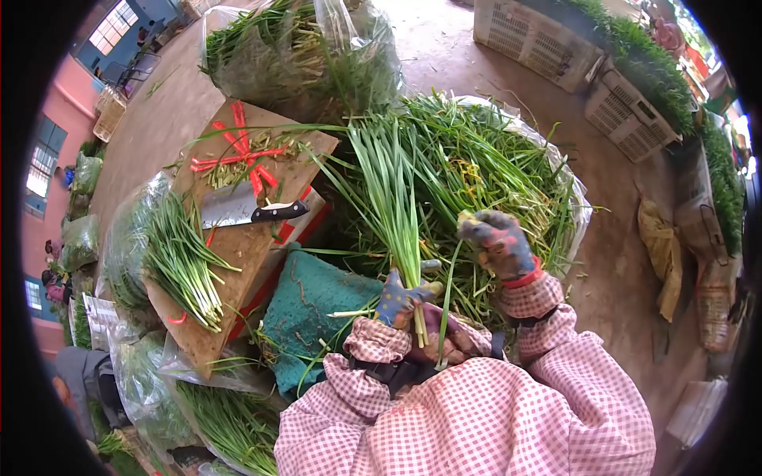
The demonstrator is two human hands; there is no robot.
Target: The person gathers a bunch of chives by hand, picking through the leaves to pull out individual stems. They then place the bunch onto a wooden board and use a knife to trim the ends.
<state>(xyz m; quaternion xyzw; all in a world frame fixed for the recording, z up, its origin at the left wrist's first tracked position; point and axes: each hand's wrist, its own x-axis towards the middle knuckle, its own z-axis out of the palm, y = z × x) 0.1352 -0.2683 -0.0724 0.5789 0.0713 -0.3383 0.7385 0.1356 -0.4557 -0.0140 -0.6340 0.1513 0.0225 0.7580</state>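
My left hand (402,300), in a blue patterned glove, is closed around a bunch of garlic chives (390,198). Their leaves point away from me and the pale stem ends stick out below my fingers. My right hand (502,244), in a stained glove, is raised to the right of the bunch with its fingers curled together; a yellowish bit shows at the fingertips, and I cannot tell what it is. A single long leaf (450,278) hangs between my hands. Beyond them a large heap of loose garlic chives (492,170) fills a plastic-lined container.
To the left, a wooden board (238,266) bears a cleaver (238,208), red ties (246,147) and a second chive bunch (186,262). A teal cloth bundle (309,309) lies beside it. A bagged pile (305,63) stands behind; white crates (540,44) line the right.
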